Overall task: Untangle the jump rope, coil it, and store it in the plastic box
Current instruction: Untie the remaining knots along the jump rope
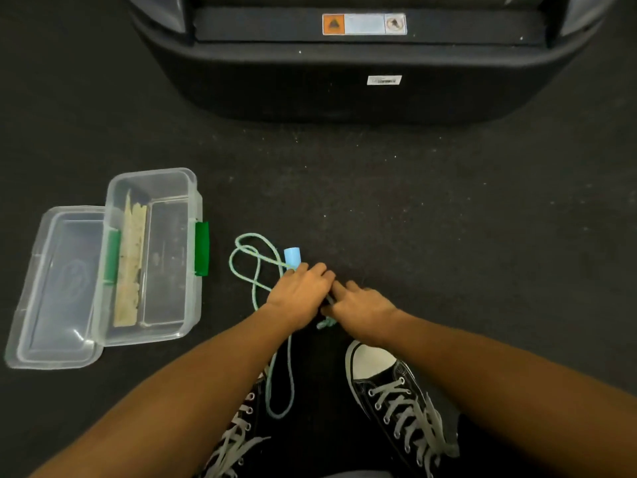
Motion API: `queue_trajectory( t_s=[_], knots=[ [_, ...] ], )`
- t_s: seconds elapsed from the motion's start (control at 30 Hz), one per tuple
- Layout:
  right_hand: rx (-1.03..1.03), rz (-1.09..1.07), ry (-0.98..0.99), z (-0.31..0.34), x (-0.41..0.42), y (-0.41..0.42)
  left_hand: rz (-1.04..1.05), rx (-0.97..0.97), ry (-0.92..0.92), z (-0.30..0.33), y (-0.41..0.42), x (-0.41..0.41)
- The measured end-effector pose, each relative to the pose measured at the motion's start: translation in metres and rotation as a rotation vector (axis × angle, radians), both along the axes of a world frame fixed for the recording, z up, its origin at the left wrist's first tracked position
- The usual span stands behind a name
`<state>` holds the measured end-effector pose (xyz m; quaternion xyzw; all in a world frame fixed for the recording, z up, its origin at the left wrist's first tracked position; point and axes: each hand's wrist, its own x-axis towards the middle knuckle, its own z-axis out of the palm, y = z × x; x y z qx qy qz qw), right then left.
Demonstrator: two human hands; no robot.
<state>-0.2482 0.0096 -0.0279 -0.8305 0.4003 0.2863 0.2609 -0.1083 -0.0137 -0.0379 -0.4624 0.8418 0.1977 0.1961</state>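
Black sneakers [396, 401] nearest, on dark floor [448, 219]. Left hand [300, 293] curls round blue handle [292, 256] of green jump rope [255, 267]; right hand [362, 307] fingers curled, grip unclear. Open plastic box [151, 257] well left, lid [58, 288] beside it.

Bare floor [396, 208] between rope [256, 267] and box [151, 257]

I see bare forearms with no sleeves, and my black canvas sneakers [396, 398] have white rubber toe caps and grey-white laces.
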Motion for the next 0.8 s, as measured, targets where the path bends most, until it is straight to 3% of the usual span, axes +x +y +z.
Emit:
queue_trajectory(
  t_s=[0.13, 0.23, 0.33, 0.5, 0.8],
  knots=[
    [-0.091, 0.060, 0.014, -0.006, 0.004, 0.006, 0.019, 0.059, 0.044, 0.000, -0.006, 0.004],
    [-0.011, -0.078, -0.062, -0.001, 0.001, -0.008, 0.112, 0.101, 0.143, 0.010, -0.015, 0.011],
    [0.066, -0.268, -0.268, 0.027, -0.005, -0.038, 0.177, 0.062, 0.247, 0.029, -0.038, 0.022],
    [0.040, -0.459, -0.493, 0.122, -0.011, -0.087, 0.281, 0.011, 0.439, 0.106, -0.085, 0.038],
    [0.052, -0.781, -1.210, 0.337, 0.005, -0.105, 0.339, -0.341, 0.891, 0.324, -0.103, 0.040]
  ],
)
